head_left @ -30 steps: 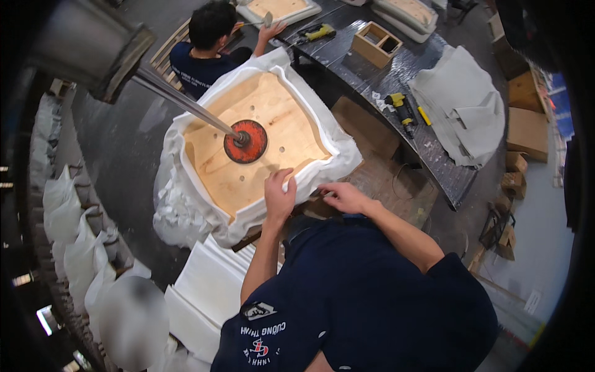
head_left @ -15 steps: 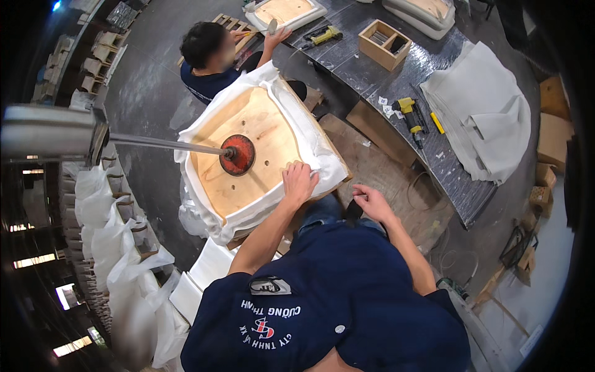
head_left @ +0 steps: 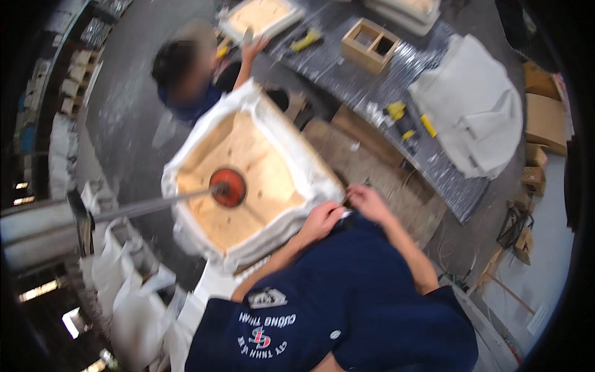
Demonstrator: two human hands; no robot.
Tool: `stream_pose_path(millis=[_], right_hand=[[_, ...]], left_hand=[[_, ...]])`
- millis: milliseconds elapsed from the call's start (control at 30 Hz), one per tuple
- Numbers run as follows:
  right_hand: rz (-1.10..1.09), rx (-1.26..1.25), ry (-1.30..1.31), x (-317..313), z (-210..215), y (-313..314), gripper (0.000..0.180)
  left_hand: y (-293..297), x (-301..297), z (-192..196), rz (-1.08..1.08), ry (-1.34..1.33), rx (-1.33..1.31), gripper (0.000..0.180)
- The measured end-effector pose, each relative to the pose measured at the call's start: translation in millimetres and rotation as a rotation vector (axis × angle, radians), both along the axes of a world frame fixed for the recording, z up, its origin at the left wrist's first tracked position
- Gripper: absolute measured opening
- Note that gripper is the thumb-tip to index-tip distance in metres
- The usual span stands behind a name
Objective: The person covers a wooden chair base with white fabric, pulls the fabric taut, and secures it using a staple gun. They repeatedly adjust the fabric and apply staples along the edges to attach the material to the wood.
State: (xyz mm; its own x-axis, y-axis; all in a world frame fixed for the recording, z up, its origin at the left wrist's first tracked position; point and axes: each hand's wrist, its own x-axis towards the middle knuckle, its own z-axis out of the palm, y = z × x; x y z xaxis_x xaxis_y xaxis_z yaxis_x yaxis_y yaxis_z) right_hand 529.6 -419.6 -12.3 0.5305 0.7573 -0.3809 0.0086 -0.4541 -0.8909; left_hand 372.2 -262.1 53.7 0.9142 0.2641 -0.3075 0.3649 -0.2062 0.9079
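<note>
A chair seat with a pale wooden base [head_left: 266, 167] lies underside up, white fabric [head_left: 180, 226] wrapped around its sides and bunched along its rim. A red round press pad [head_left: 228, 187] on a metal rod [head_left: 149, 203] bears down on the wood. By the seat's near right corner, my left hand [head_left: 321, 222] has its fingers closed; blur hides what is in them. Just right of it, my right hand [head_left: 367, 203] is pinched close to that corner, around something small and dark that I cannot make out. The two hands almost meet.
A film-covered table [head_left: 322, 68] at the upper right bears a wooden box [head_left: 370, 46], yellow tools [head_left: 396, 111] and a stack of grey-white fabric [head_left: 471, 111]. A co-worker [head_left: 186, 80] sits beyond the seat. A large cylinder [head_left: 37, 232] holds the rod at left.
My left hand has left the fabric rim and moved right and nearer, beside my right hand. The right hand has shifted slightly toward the seat's corner. The view has turned a little.
</note>
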Motion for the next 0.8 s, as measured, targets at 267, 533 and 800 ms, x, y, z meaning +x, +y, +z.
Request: stream_pose_path(millis=[267,533,800], right_hand=[[0.857,0.023,-0.311,-4,31,87,0.044],[0.856,-0.002,-0.540,-9,-13,121,0.020],[0.494,0.379,0.031,6,86,137,0.020]], left_hand=[[50,-20,-16,0.498,-0.153,0.303,0.024],[48,-42,-18,0.729,-0.067,-0.054,0.023],[51,-29,-18,0.773,-0.135,-0.432,0.026]])
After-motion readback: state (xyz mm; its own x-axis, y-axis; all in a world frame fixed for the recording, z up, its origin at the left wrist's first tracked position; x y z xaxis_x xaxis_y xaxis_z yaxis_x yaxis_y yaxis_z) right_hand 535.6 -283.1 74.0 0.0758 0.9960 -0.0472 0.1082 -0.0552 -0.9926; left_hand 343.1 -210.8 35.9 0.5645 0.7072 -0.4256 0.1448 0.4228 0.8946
